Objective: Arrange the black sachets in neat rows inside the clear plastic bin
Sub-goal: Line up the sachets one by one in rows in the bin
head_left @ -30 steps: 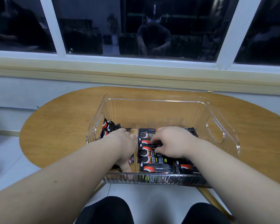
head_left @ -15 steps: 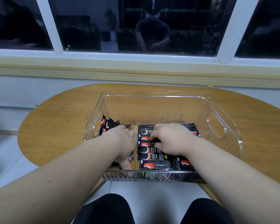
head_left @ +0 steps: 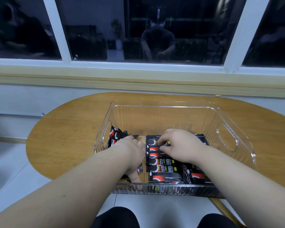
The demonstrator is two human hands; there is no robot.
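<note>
Black sachets (head_left: 164, 169) in a clear bin (head_left: 227, 142) carry white and yellow lettering beside a red-and-white swirl mark; the print is too small and blurred to read.
</note>
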